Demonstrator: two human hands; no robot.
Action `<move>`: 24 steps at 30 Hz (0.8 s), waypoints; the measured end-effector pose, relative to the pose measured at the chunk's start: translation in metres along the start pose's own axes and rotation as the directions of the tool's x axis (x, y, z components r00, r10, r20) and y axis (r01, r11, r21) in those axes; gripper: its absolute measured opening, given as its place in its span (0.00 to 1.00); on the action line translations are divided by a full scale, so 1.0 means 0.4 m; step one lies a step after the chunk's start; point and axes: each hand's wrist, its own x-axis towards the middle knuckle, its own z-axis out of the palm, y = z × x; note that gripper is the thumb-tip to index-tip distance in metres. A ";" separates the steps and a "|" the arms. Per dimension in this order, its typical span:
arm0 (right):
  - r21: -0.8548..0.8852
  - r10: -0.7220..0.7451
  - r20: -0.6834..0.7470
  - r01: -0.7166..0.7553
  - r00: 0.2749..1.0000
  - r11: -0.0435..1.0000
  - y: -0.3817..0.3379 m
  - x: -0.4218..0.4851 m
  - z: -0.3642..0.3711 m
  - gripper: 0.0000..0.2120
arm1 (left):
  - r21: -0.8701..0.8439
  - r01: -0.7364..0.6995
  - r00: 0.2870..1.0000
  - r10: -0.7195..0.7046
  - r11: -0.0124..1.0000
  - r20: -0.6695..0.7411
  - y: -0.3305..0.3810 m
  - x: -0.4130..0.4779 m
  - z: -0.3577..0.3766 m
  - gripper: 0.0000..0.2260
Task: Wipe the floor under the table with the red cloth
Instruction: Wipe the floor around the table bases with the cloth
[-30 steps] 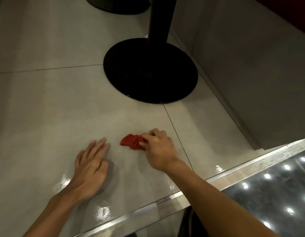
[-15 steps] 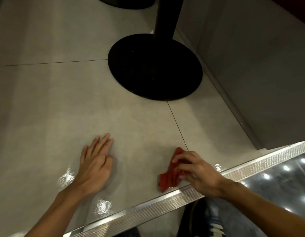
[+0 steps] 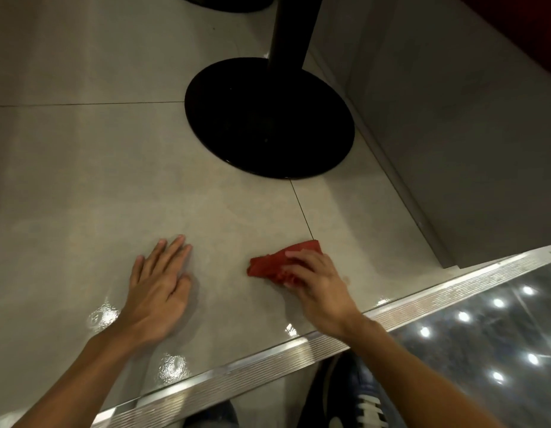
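Right fingers [image 3: 299, 255] curled over the bunched red cloth [image 3: 268, 266], my right hand [image 3: 319, 287] gripping it down on the floor tile [image 3: 82, 180]. Left hand [image 3: 158, 288] flat, fingers straight, apart from the cloth. Black table base [image 3: 268, 118] beyond; metal edge strip [image 3: 299, 347] nearer me.

Cloth on glossy tile
My red cloth [image 3: 272, 266] is rumpled fabric; the floor tiles [image 3: 82, 186] gleam smooth, the step strip [image 3: 268, 358] is ribbed bright metal.
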 end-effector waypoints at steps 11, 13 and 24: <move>0.042 -0.095 0.235 0.087 0.967 0.995 0.114 -0.149 -0.105 0.09 | 0.068 -0.012 1.000 0.014 0.998 -0.027 -0.016 0.001 0.031 0.33; 0.035 -0.027 0.223 0.019 0.974 0.999 0.139 -0.132 -0.139 0.05 | 0.057 -0.015 1.000 0.016 0.998 -0.019 -0.020 0.003 0.025 0.33; -0.102 0.183 -0.011 -0.183 0.983 0.978 0.082 -0.108 -0.079 0.08 | 0.049 -0.001 1.000 0.000 0.999 0.007 -0.002 -0.005 0.000 0.34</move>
